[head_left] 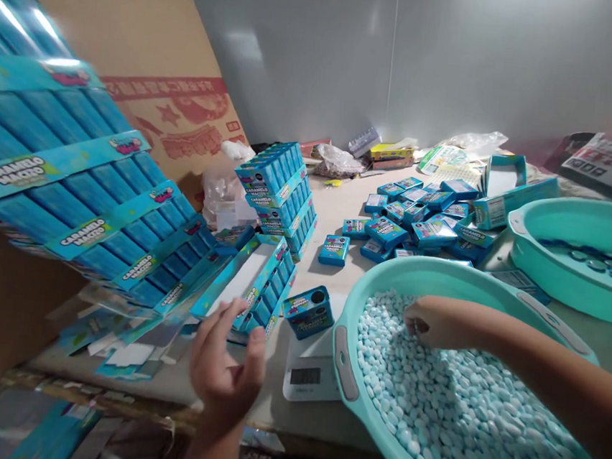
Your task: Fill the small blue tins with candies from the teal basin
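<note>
Grip of the right hand is bent together, with fingertips sunk among candies; whether it is clamped on any cannot be told. The wrist comes over the right rim of a turquoise basin, knuckles up, forearm sloping down to the right. The candies, pale blue and white, lie at all angles and fill much of the basin, which sits at the table's near edge with one grey handle turned toward the scale.

The left hand is raised just in front of an open carton, palm half up, fingers and thumb apart, with nothing seen in it. On the scale, between left hand and basin, stands a small blue box. Its long axis runs roughly along the table's near edge, its printed front faces that edge, and a round dark spot shows on top near the right end. The carton's long axis runs away from the near edge; small boxes line its right side.

Behind it rises a stack of filled cartons; a taller stack leans over the table's left end. Loose boxes lie heaped past the basin. Toward the right edge, a second basin holds dark blue discs.
</note>
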### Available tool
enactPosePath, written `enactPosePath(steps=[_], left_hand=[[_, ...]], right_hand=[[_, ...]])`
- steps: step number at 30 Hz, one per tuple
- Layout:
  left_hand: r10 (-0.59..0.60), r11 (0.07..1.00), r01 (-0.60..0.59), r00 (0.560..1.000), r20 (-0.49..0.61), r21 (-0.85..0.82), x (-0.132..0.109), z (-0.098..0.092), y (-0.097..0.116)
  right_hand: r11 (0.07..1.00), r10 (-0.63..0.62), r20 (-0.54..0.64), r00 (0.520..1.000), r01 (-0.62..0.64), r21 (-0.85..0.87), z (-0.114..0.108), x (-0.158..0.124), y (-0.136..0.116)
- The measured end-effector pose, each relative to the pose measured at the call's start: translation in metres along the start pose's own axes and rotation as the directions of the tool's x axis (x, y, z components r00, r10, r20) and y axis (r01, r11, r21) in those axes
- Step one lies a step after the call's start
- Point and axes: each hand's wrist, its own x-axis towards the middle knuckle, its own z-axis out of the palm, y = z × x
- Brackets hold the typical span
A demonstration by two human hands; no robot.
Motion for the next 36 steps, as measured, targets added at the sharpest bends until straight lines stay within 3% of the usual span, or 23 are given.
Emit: enactPosePath(steps=[2,3,7,8,10,13,18,22,26,30,33,36], left_hand=[[-0.139,0.972,0.161,0.981,0.133,-0.173,0.000,0.016,0.016],[-0.220,0.933,0.273,0.948,0.230,-0.235,0.000,0.024,0.021],[-0.456,0.697,0.670,0.689,0.564,-0.255,-0.001,0.046,0.024],[-0.483,0.662,0.712,0.643,0.595,-0.232,-0.002,0.049,0.021],[-0.508,0.625,0.747,0.610,0.609,-0.226,-0.005,0.051,0.012],[-0.497,0.561,0.771,0.604,0.623,-0.300,-0.010,0.051,-0.001],[-0.473,0.552,0.731,0.671,0.571,-0.402,-0.016,0.043,-0.010],[-0.470,0.533,0.754,0.641,0.607,-0.384,-0.024,0.041,-0.006],[-0.476,0.654,0.721,0.629,0.614,-0.232,-0.016,0.044,0.005],[-0.443,0.806,0.592,0.602,0.664,0.002,0.035,0.029,0.011],[-0.360,0.905,0.423,0.685,0.633,0.057,0.092,0.013,0.001],[-0.303,0.870,0.461,0.778,0.551,-0.173,0.143,0.014,-0.028]], right_hand=[[1.000,-0.010,-0.020,1.000,0.011,0.018,-0.004,-0.001,0.000],[0.999,-0.019,-0.040,0.999,0.020,0.025,-0.007,-0.003,-0.001],[0.998,-0.032,-0.126,0.992,0.040,0.057,-0.016,-0.011,-0.008],[0.996,-0.027,-0.117,0.993,0.036,0.077,-0.017,-0.012,-0.009],[0.994,-0.009,-0.046,0.999,0.013,0.105,-0.017,-0.014,-0.012],[0.997,-0.002,0.040,0.999,-0.001,0.071,-0.013,-0.012,-0.012],[1.000,-0.011,0.089,0.996,0.008,0.030,-0.009,-0.010,-0.010],[1.000,0.000,0.096,0.995,0.000,0.003,-0.008,-0.011,-0.010],[1.000,-0.016,0.078,0.997,0.015,0.009,-0.007,-0.008,-0.008],[0.999,-0.032,0.064,0.997,0.029,0.044,-0.006,-0.006,-0.004],[0.997,-0.035,0.064,0.997,0.031,0.071,-0.007,-0.006,-0.002],[0.995,-0.027,0.097,0.995,0.018,0.094,-0.009,-0.006,-0.002]])
